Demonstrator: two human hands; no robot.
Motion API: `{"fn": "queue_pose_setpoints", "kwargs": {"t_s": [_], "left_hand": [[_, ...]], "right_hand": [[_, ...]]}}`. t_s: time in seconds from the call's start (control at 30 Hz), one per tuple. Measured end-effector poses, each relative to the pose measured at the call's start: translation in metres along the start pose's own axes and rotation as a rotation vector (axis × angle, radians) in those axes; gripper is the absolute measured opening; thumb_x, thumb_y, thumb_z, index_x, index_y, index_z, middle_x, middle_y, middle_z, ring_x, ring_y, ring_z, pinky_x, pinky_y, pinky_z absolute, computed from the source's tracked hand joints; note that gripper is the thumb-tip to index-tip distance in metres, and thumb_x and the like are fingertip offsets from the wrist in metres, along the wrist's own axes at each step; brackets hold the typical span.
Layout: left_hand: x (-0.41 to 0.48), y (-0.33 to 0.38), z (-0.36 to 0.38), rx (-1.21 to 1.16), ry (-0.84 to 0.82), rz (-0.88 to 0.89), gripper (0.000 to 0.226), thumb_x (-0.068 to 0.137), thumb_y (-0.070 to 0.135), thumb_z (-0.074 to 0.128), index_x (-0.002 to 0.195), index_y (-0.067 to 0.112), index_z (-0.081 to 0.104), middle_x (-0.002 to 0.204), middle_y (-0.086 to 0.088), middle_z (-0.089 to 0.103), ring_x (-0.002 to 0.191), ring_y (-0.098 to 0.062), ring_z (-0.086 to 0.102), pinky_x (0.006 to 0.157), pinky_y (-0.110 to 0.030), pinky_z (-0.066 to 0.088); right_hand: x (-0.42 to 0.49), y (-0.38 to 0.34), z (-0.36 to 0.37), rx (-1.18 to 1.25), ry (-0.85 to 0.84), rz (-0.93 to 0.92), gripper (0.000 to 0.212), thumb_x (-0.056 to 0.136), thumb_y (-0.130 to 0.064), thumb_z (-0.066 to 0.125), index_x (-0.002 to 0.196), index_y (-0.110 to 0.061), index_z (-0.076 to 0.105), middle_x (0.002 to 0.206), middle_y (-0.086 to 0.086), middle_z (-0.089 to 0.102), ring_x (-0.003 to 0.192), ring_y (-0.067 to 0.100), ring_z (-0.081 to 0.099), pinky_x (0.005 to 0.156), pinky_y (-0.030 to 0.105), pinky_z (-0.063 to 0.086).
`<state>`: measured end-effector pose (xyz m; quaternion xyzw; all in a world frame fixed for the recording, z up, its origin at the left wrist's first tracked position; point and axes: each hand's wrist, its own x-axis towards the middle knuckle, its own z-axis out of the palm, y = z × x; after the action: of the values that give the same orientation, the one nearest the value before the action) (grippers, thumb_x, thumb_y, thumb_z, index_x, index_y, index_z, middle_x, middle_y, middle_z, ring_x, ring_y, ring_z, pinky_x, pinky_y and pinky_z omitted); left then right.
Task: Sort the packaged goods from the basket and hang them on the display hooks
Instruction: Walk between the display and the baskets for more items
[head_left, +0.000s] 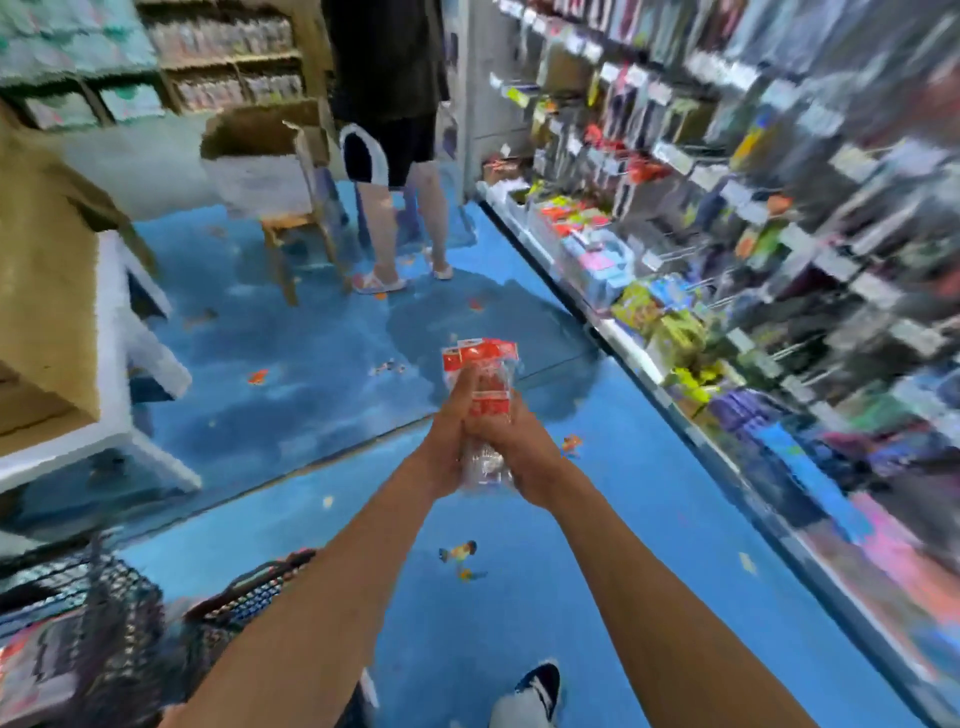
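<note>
**Both hands clasped on a bundle of packets, mid-aisle**

Head view. Your left hand (448, 434) and right hand (514, 449) meet in front of you above the blue floor (291, 364). The fingers of both are curled round a bundle of clear packets with red header cards (480, 361). The red cards stand up above your knuckles and the clear lower ends show between your wrists. The bundle is held in the air, well apart from the black mesh basket (109, 618) at lower left, which holds more packaged goods. The display hooks (727, 270) run along the right side, already hung with goods. They are blurred, so you cannot tell single items apart. Farther down the aisle a second person (389, 93) stands beside a wooden stool (298, 239) that carries an open cardboard box (260, 156). Your shoe (537, 688) shows at the bottom edge.
</note>
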<state>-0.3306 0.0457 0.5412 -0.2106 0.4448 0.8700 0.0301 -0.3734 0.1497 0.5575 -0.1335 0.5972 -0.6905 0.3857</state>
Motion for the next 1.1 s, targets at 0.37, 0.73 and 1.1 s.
{"fn": "queue_pose_setpoints", "kwargs": {"t_s": [0.37,0.73,1.1], "left_hand": [[0.157,0.044,0.190,0.173,-0.256,0.019,0.097,0.073,0.068,0.080,0.138,0.000,0.057,0.123,-0.025,0.064,0.106,-0.037,0.066,0.094,-0.049,0.055],[0.312,0.131,0.274,0.242,-0.518,0.072,0.062,0.091,0.035,0.074,0.137,-0.002,0.056,0.129,-0.030,0.063,0.113,-0.046,0.065,0.096,-0.054,0.056],[0.451,0.240,0.326,0.487,-0.775,-0.020,0.053,0.094,0.035,0.066,0.128,-0.004,0.056,0.090,-0.013,0.073,0.075,-0.023,0.072,0.061,-0.032,0.059]], "right_hand": [[0.029,-0.125,-0.196,0.139,0.316,-0.234,0.052,0.084,-0.001,0.073,0.133,-0.003,0.058,0.131,0.034,0.060,0.125,0.052,0.056,0.109,0.063,0.044],[0.106,-0.241,-0.279,0.203,0.561,-0.375,0.047,0.088,-0.015,0.064,0.131,0.004,0.060,0.126,0.034,0.063,0.112,0.046,0.064,0.100,0.059,0.051],[0.203,-0.325,-0.363,0.189,0.864,-0.358,0.046,0.076,-0.023,0.079,0.117,-0.010,0.065,0.104,0.016,0.075,0.097,0.037,0.069,0.085,0.051,0.056]]}}
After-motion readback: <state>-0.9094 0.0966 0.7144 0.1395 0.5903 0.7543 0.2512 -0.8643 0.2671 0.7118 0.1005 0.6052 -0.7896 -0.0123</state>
